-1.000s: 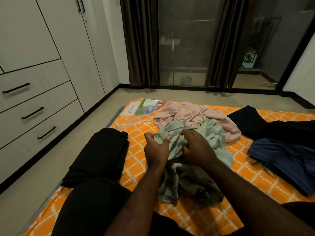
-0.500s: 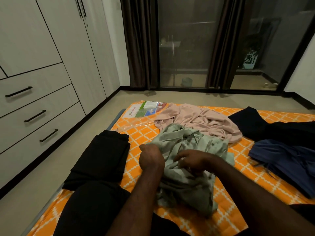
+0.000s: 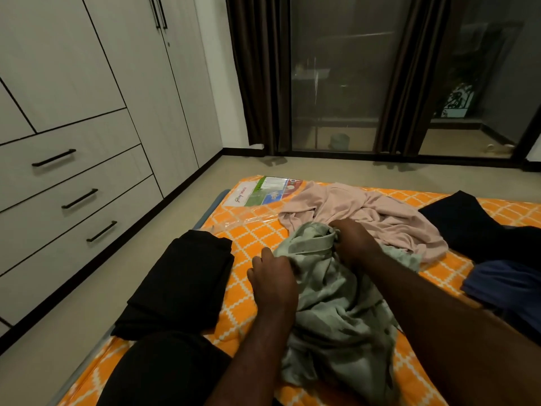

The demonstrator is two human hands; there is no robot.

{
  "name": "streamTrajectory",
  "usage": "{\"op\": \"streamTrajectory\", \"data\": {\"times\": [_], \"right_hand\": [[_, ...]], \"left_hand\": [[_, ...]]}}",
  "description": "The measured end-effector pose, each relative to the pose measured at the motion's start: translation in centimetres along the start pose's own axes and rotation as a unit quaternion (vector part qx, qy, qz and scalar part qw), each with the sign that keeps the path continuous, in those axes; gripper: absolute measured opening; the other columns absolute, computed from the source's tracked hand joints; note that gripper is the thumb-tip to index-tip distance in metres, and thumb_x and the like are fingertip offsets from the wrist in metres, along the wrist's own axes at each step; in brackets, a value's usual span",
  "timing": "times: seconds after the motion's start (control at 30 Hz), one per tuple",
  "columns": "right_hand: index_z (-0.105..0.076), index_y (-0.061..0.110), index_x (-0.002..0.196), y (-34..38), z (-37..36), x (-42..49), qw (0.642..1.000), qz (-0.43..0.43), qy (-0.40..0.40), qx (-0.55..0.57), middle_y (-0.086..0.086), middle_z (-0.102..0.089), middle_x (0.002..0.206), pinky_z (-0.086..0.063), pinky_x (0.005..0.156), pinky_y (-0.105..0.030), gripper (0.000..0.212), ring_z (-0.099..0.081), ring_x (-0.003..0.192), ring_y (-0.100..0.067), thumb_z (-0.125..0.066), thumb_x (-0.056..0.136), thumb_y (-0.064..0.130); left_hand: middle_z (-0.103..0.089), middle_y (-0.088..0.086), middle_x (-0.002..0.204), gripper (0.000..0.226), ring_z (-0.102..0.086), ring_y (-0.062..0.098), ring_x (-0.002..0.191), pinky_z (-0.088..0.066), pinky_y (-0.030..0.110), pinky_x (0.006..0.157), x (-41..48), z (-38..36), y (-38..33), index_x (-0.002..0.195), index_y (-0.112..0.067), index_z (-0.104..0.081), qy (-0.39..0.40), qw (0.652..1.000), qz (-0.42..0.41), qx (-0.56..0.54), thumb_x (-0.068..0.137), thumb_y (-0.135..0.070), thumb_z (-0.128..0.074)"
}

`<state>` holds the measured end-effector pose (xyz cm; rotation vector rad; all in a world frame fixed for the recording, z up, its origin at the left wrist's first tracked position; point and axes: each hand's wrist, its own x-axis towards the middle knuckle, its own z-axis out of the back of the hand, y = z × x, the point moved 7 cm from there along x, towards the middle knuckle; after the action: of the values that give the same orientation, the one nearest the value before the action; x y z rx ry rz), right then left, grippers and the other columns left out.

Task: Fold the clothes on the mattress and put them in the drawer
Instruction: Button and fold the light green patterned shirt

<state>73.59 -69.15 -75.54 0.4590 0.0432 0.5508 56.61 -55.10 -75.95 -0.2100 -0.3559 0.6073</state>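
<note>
A crumpled pale green shirt (image 3: 330, 306) lies in front of me on the orange patterned mattress (image 3: 248, 232). My left hand (image 3: 273, 281) grips the shirt's left edge with curled fingers. Farther back, my right hand (image 3: 355, 240) clutches the shirt near its collar. A folded black garment (image 3: 181, 282) rests at the mattress's left edge. A pink garment (image 3: 366, 213) is spread behind the green shirt. Three shut drawers (image 3: 73, 197) with black handles sit low in the wardrobe on the left.
Dark navy and blue clothes (image 3: 497, 259) lie at the right of the mattress. A printed plastic packet (image 3: 263, 191) sits at its far corner. Beige floor (image 3: 87, 312) runs between mattress and wardrobe. Curtains and a glass door (image 3: 336, 77) stand ahead.
My right hand has moved forward from the shirt's middle to its collar area. My left hand has shifted slightly along the shirt's left edge, and the shirt is spread out more.
</note>
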Motion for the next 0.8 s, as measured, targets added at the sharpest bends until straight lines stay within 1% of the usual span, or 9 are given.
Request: {"op": "streamTrajectory", "data": {"times": [0.13,0.2,0.27,0.33,0.37,0.5,0.57,0.63,0.8], "right_hand": [[-0.06,0.031,0.129,0.1,-2.6,1.5,0.997,-0.011,0.08,0.014,-0.002,-0.065,0.129,-0.049,0.1,-0.043,0.047,-0.06,0.117,-0.028,-0.066,0.084,0.044],[-0.062,0.03,0.119,-0.5,-3.2,1.8,0.996,-0.029,0.082,-0.01,-0.007,-0.065,0.126,-0.05,0.099,-0.045,0.043,-0.06,0.115,-0.032,-0.059,0.08,0.049],[-0.063,0.033,0.095,-0.9,-3.2,1.9,0.996,-0.049,0.079,-0.013,-0.009,-0.07,0.113,-0.053,0.092,-0.045,0.03,-0.064,0.106,-0.033,-0.051,0.073,0.05],[-0.066,0.03,0.084,-0.8,-2.6,1.7,0.996,-0.062,0.057,0.007,-0.007,-0.072,0.103,-0.056,0.085,-0.044,0.024,-0.066,0.096,-0.032,-0.053,0.073,0.046],[-0.071,0.027,0.087,-0.5,-2.1,1.5,0.997,-0.064,0.042,0.019,-0.006,-0.073,0.102,-0.057,0.084,-0.043,0.025,-0.066,0.093,-0.03,-0.056,0.076,0.044],[-0.075,0.031,0.112,0.5,0.7,0.9,0.997,-0.056,0.046,0.003,0.0,-0.074,0.11,-0.057,0.085,-0.04,0.028,-0.067,0.094,-0.023,-0.062,0.087,0.035],[-0.068,0.037,0.123,1.4,2.9,0.9,0.996,-0.017,0.061,-0.064,0.001,-0.071,0.119,-0.054,0.084,-0.036,0.035,-0.065,0.101,-0.025,-0.061,0.09,0.031],[-0.061,0.043,0.131,1.9,6.5,0.6,0.994,-0.01,0.038,-0.102,0.003,-0.068,0.126,-0.052,0.084,-0.035,0.045,-0.063,0.11,-0.027,-0.064,0.087,0.032],[-0.059,0.041,0.11,1.7,17.7,0.1,0.99,-0.043,-0.106,-0.083,-0.003,-0.07,0.111,-0.056,0.078,-0.041,0.025,-0.066,0.097,-0.032,-0.052,0.086,0.041]], "left_hand": [[-0.064,0.01,0.087,0.021,-0.063,0.031,0.083,-0.032,0.035,0.06,0.9,-1.7,-0.1,0.083,-0.013,-0.064,0.006,0.993,-0.027,-0.115,0.096,-0.013,-0.048],[-0.067,0.01,0.089,0.018,-0.063,0.03,0.082,-0.035,0.034,0.06,1.0,-2.0,-0.2,0.09,-0.012,-0.064,-0.007,0.981,-0.008,-0.192,0.1,-0.016,-0.05],[-0.067,0.009,0.092,0.017,-0.063,0.03,0.085,-0.037,0.034,0.061,1.0,-2.1,-0.4,0.096,-0.013,-0.062,-0.012,0.973,0.008,-0.232,0.103,-0.02,-0.048],[-0.065,0.006,0.096,0.018,-0.063,0.029,0.089,-0.039,0.034,0.063,0.9,-2.1,-0.6,0.102,-0.016,-0.06,-0.003,0.978,0.001,-0.21,0.104,-0.026,-0.046],[-0.064,0.005,0.1,0.018,-0.062,0.027,0.093,-0.042,0.035,0.066,1.0,-2.2,-0.7,0.105,-0.018,-0.061,0.004,0.981,-0.005,-0.194,0.103,-0.03,-0.047],[-0.058,0.007,0.108,0.025,-0.06,0.029,0.098,-0.048,0.038,0.076,1.8,-1.4,-1.2,0.11,-0.021,-0.066,0.037,0.988,-0.05,-0.141,0.095,-0.037,-0.054],[-0.056,0.01,0.105,0.026,-0.061,0.032,0.094,-0.047,0.039,0.074,3.4,0.2,-1.4,0.104,-0.015,-0.068,0.033,0.99,-0.082,-0.109,0.098,-0.034,-0.051],[-0.055,0.01,0.102,0.03,-0.061,0.032,0.089,-0.046,0.038,0.07,5.5,2.8,-1.8,0.099,-0.014,-0.07,0.014,0.989,-0.114,-0.09,0.101,-0.037,-0.049],[-0.057,0.008,0.099,0.035,-0.062,0.033,0.087,-0.051,0.042,0.069,11.1,13.1,-3.9,0.099,-0.02,-0.063,-0.081,0.974,-0.2,-0.073,0.102,-0.049,-0.043]]}}
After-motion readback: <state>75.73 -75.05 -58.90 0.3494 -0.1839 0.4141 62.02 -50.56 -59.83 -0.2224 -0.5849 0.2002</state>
